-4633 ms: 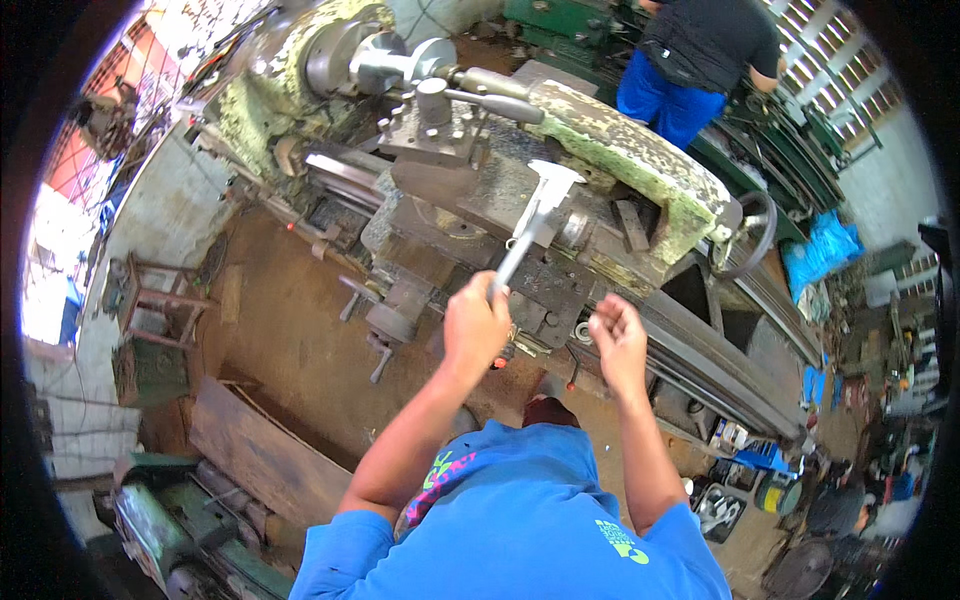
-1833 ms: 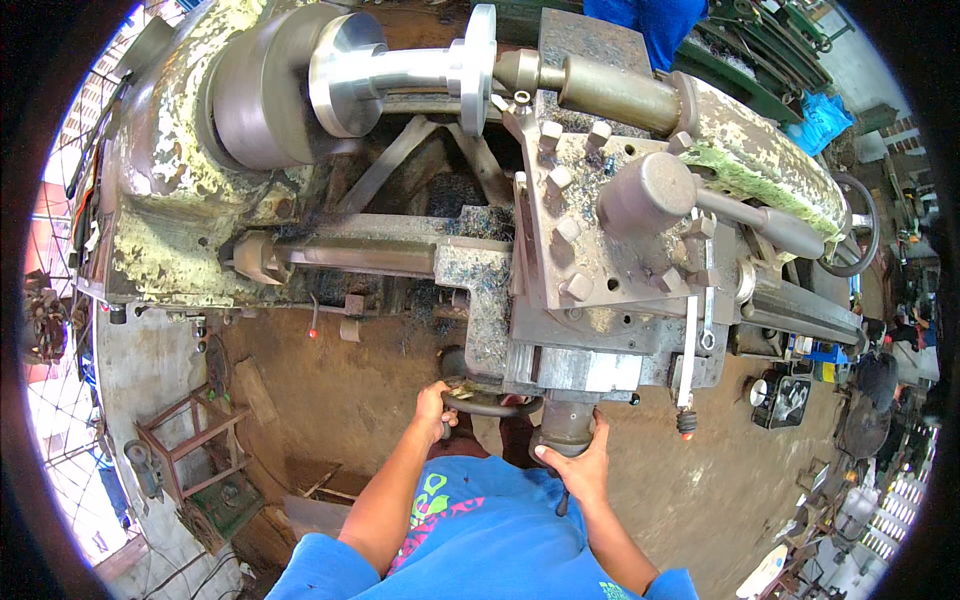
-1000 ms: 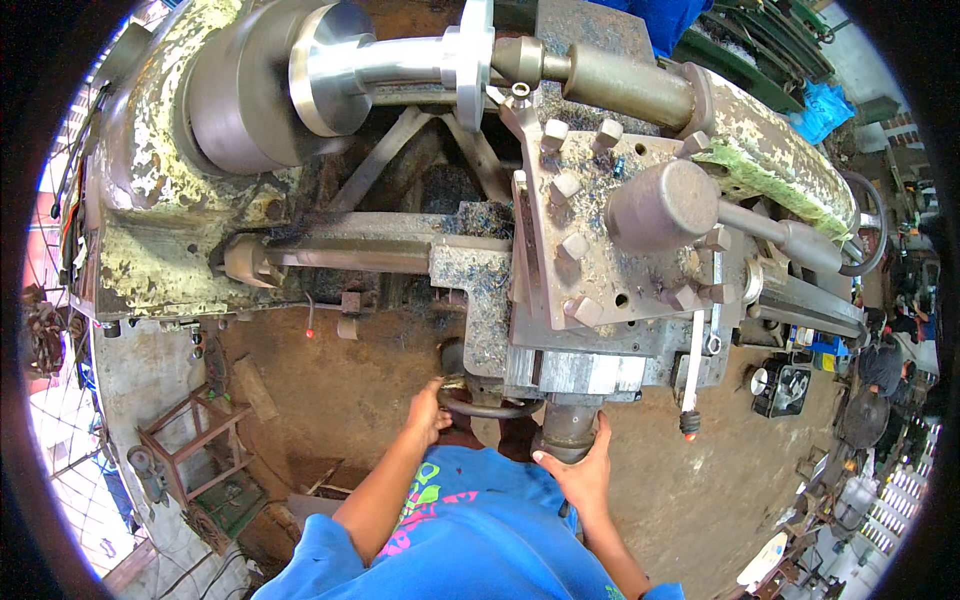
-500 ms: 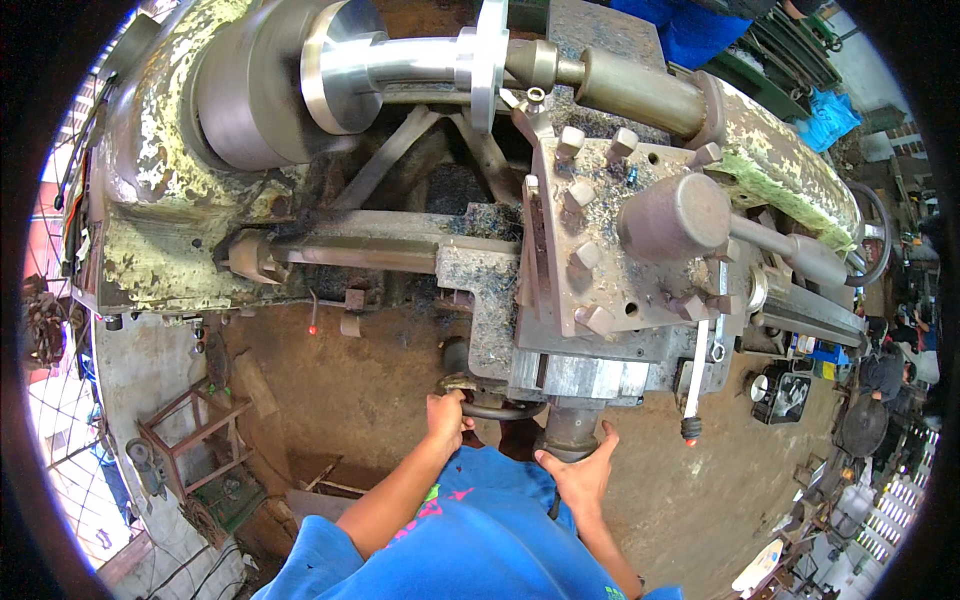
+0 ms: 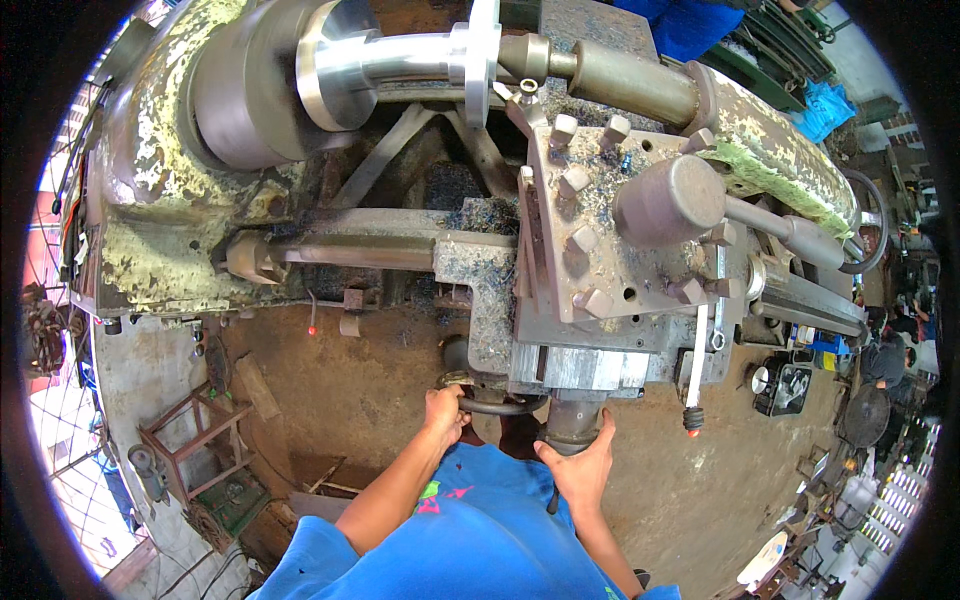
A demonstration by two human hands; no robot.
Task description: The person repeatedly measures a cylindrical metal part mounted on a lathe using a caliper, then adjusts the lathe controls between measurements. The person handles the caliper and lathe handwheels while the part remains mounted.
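Observation:
My left hand is closed round the rim of a dark handwheel under the front of a lathe carriage. To its right, my right hand curls against a round metal cross-slide collar, thumb at one side and fingers at the other. A dark crank handle hangs below this palm. Ahead stands the tool post, a square block with several bolts and metal chips on it. Beyond it a shiny flanged metal shaft is held between the blurred chuck and the tailstock centre.
A wrench and a lever with a red tip are at the carriage's right. The worn lathe headstock fills the left. A rusty metal frame stands on the floor. At the far right a person is near a round fan.
The lathe appears shifted slightly up and left in view. My right hand has moved a little on the collar, and more of the crank handle shows below it. My left hand keeps its grip.

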